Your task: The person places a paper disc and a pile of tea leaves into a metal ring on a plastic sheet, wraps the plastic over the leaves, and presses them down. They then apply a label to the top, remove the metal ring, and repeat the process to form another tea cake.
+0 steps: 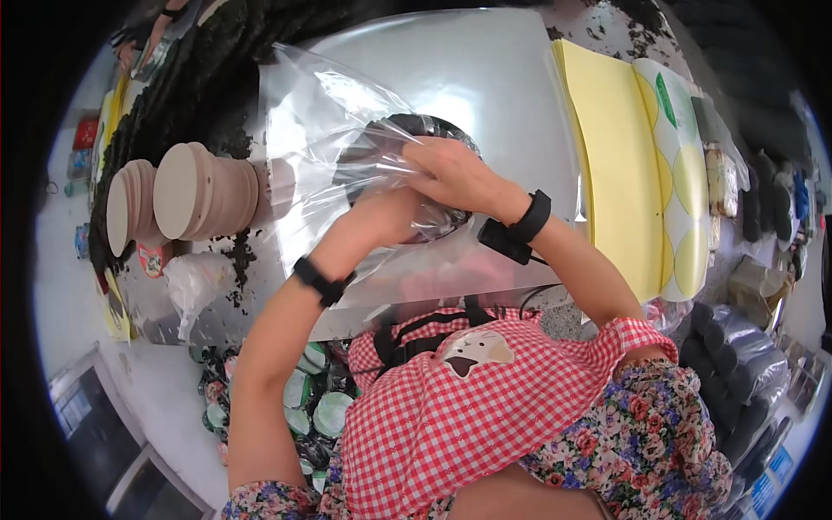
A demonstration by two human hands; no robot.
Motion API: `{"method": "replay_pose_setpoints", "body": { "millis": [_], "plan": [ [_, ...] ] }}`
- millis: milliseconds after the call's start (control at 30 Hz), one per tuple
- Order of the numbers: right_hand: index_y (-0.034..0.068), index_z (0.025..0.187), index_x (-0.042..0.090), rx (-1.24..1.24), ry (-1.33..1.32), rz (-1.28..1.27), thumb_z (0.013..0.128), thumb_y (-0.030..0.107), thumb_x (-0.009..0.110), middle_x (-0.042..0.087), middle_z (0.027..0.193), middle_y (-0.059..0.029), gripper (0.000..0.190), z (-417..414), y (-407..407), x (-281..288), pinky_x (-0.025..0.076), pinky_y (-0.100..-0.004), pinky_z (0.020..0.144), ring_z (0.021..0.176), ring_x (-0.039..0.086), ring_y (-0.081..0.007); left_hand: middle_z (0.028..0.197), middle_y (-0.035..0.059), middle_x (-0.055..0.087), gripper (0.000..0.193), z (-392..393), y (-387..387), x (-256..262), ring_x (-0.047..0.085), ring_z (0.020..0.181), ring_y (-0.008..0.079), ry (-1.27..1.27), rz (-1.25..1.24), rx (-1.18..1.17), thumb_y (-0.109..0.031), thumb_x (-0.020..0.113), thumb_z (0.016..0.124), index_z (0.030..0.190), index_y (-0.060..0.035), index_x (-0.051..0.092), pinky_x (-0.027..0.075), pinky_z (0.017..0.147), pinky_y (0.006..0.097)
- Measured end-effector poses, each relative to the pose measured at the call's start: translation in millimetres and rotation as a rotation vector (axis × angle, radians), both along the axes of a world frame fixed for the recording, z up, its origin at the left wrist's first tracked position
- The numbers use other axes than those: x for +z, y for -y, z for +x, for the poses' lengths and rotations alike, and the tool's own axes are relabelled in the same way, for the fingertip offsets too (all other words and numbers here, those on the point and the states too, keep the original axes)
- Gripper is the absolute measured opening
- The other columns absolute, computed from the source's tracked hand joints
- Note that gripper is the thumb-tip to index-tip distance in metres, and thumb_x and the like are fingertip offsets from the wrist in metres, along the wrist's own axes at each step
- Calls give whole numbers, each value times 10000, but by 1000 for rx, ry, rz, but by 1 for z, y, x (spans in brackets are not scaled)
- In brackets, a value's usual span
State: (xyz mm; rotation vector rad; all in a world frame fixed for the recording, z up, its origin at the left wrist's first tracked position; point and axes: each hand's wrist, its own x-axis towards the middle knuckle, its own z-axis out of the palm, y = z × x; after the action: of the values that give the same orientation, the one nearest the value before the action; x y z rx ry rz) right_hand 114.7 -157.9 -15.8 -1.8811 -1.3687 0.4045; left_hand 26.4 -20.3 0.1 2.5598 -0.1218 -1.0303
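A dark round cake of dried, seaweed-like material (390,133) lies on a shiny white sheet (500,65) in front of me. Clear plastic bag film (315,123) covers it and spreads loosely to the left. My right hand (455,172) is over the cake's near right part, its fingers pinching gathered film. My left hand (396,213) reaches in from below left and touches the film at the cake's near side. Its fingertips are hidden behind the right hand and folds of plastic.
Stacked pale round discs (179,192) stand left, near a knotted plastic bag (195,286). Yellow sheets (614,162) and round-label sheets (689,195) lie right. Dark seaweed-like material (227,71) is piled at back left. Wrapped packs (331,413) sit below the table. Another person's hand (127,55) shows far left.
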Motion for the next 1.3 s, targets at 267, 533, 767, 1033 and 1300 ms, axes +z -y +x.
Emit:
{"method": "replay_pose_setpoints", "body": {
  "millis": [267,533,767,1033,1300],
  "plan": [
    [116,1235,550,-65,576,-160,743,305,719,532,1100,-142,553,-20,-6,-19,454,-372,890,1023,537,-293,865,128,603,163,-55,-22,30,559,877,319,466,-142,-34,-165,574,870,873,-21,651,415,830,429],
    [220,1310,552,-108,665,-258,623,412,805,523,1176,-129,756,-10,-4,-23,423,-383,951,1087,507,-290,941,84,615,248,-102,-37,36,584,899,287,862,41,47,-229,694,768,925,-46,634,403,834,409],
    [229,1302,563,-25,636,-382,630,468,791,518,1218,-141,749,-3,15,-13,405,-365,964,1121,494,-285,914,51,667,148,-150,15,31,621,821,129,1108,-306,-392,-144,665,792,906,-51,686,473,703,301],
    [250,1301,570,-30,569,-398,633,457,797,506,1269,-150,735,-10,9,-8,354,-388,1036,1206,458,-299,1013,125,639,255,-31,-32,-21,622,870,245,581,-1137,811,-82,754,743,937,-13,604,511,785,335],
    [103,1070,634,-142,246,-261,753,237,660,546,1185,-166,345,-9,20,-17,386,-392,999,1170,480,-303,765,105,591,140,11,-8,-19,599,816,319,1019,-490,119,3,594,650,777,-46,558,473,735,425]
  ]
}}
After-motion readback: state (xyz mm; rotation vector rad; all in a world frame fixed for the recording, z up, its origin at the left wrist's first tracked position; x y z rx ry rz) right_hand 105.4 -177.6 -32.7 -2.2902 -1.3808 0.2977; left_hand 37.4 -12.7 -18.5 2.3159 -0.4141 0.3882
